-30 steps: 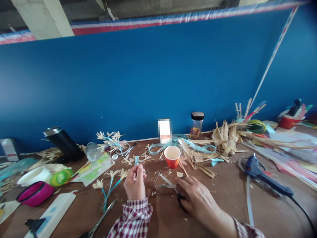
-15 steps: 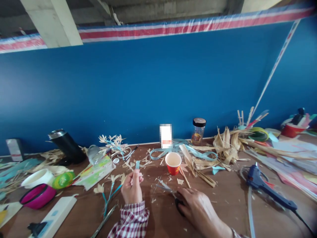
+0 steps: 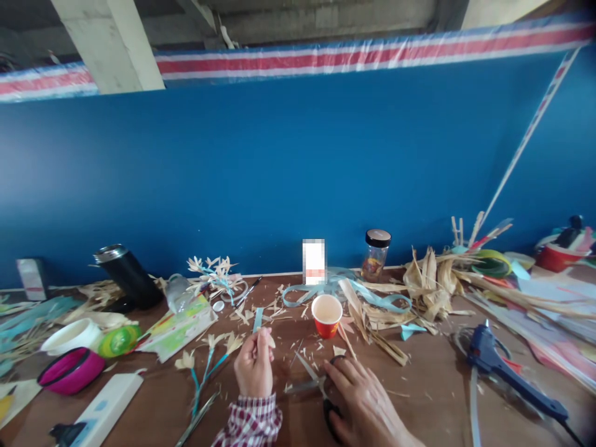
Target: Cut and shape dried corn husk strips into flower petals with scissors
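Observation:
My left hand (image 3: 254,366) is closed in a pinch, with a small pale piece of husk (image 3: 272,342) showing at the fingertips. A light blue strip (image 3: 257,319) rises just beyond the fingers; whether it is held or lies on the table I cannot tell. My right hand (image 3: 361,397) grips a pair of scissors (image 3: 313,376) by the black handles, low over the tabletop, with the blades spread and pointing left. Just left of my left hand lies a blue-stemmed sprig with pale husk flowers (image 3: 205,369). A red paper cup (image 3: 326,315) stands beyond the scissors.
A blue glue gun (image 3: 512,372) lies on the right. Dried husks (image 3: 428,279), a lidded jar (image 3: 376,254) and blue ribbon (image 3: 382,298) are at the back. A black flask (image 3: 128,276), magenta bowl (image 3: 71,371) and power strip (image 3: 109,403) occupy the left. Husk scraps litter the table.
The scissors' blades have spread apart, and my right hand has shifted slightly lower and left. My left hand has tilted and dropped a little, exposing more of the blue strip.

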Motion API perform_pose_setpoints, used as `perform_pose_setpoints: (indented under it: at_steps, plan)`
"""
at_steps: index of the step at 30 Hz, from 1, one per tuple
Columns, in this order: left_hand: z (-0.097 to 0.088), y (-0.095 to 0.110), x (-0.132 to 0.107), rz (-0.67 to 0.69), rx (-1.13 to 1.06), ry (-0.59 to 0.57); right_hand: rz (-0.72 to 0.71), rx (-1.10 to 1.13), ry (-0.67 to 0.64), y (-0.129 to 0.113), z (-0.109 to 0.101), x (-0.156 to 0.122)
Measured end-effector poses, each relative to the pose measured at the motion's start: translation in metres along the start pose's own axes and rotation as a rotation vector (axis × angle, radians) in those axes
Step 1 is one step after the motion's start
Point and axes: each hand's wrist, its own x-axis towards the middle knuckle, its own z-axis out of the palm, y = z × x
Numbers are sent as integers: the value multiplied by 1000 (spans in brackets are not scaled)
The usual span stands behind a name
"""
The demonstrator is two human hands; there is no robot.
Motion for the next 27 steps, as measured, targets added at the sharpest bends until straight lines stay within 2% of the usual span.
perform_pose_setpoints:
  at_steps: [5,8,10,13,15,16,18,23,27]
  plan:
    - [0,7,-10,89,7,-55,14,-58,50,4,0,1]
    - [-3,13,-18,132,-27,-93,75,-43,12,4,0,4]
    - [-5,16,-25,185,-25,-175,83,0,-25,4,-1,5]
    - [-5,16,-40,359,75,-321,35,69,-49,4,-2,6]
    - [0,10,-52,548,85,-414,-10,82,-45,5,-1,6]
    - [3,7,-57,674,55,-427,-28,80,-39,5,0,6]
    - [9,-2,-66,815,62,-446,-41,61,-7,7,3,5]
    - [14,-18,-74,959,129,-490,-39,-20,94,11,12,7]
    - [10,-18,-73,999,241,-568,-58,61,18,11,12,7]
